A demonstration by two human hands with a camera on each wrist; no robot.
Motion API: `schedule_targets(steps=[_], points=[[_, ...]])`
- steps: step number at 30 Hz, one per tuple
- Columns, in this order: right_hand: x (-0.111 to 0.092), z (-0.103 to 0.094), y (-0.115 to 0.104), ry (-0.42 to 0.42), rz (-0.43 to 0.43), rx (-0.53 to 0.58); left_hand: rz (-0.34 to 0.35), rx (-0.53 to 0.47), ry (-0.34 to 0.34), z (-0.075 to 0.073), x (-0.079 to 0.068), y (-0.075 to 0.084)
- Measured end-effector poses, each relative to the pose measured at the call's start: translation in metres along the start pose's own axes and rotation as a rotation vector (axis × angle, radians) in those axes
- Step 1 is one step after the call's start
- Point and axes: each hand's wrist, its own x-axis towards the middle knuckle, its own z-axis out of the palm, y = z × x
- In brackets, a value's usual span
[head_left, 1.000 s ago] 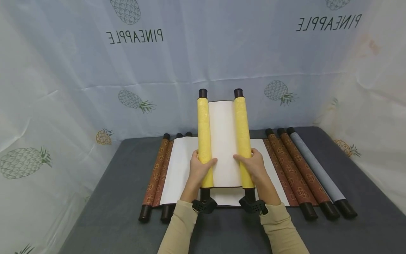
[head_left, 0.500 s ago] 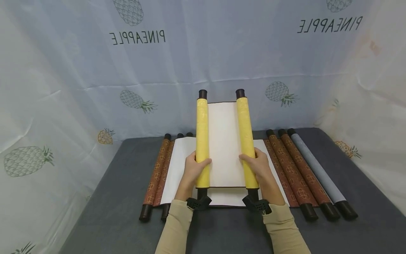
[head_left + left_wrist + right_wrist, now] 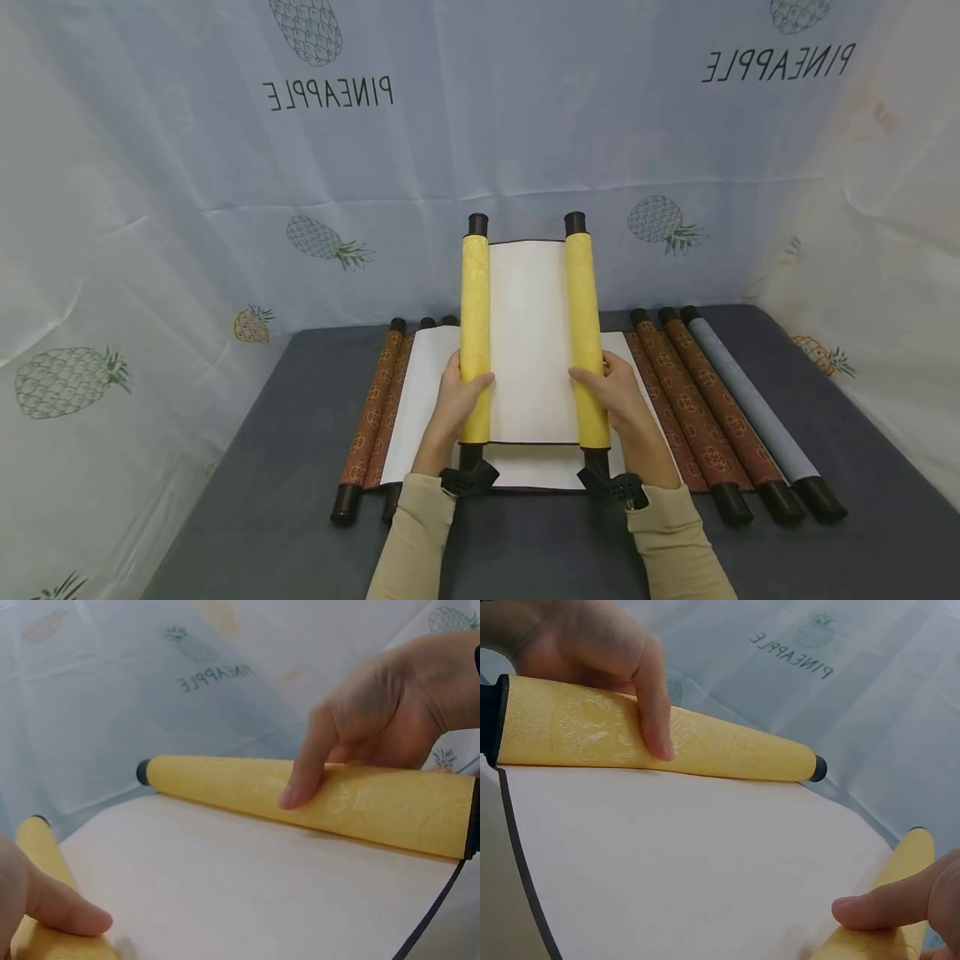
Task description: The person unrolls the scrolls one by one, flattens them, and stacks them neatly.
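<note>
A yellow scroll point(image 3: 475, 317) with dark end knobs is held up over the table, partly unrolled, its white paper point(image 3: 531, 342) stretched between two rolls. My left hand point(image 3: 456, 400) grips the left roll near its lower part, thumb across the front. Around the right roll point(image 3: 583, 308) curls my right hand point(image 3: 617, 392), thumb likewise in front. In the left wrist view the right thumb point(image 3: 301, 780) presses on the yellow roll. The right wrist view has the left thumb point(image 3: 656, 720) lying over the other roll. Fingers behind the rolls are mostly hidden.
Below lies an unrolled white-paper scroll point(image 3: 420, 400) with brown patterned borders on the dark table point(image 3: 247, 467). A brown roll point(image 3: 371, 408) lies at left; brown rolls point(image 3: 690, 408) and a grey-blue roll point(image 3: 750, 392) lie at right. A pineapple-print curtain point(image 3: 480, 108) hangs behind.
My hands have drawn apart slightly, the left one leftward and the right one rightward. The two yellow rolls stand farther apart, with more white paper showing between them.
</note>
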Motion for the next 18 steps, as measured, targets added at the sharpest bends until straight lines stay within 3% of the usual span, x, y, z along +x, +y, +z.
schedule_targets(steps=[8,18], points=[[0.0012,0.0062,-0.0025,0.053,0.058,0.052,0.041,-0.015,0.094,0.0099,-0.0002,-0.0015],[0.0011,0.0034,-0.0003,0.063,0.053,0.033,0.042,0.031,0.07,0.0076,-0.0027,-0.0003]])
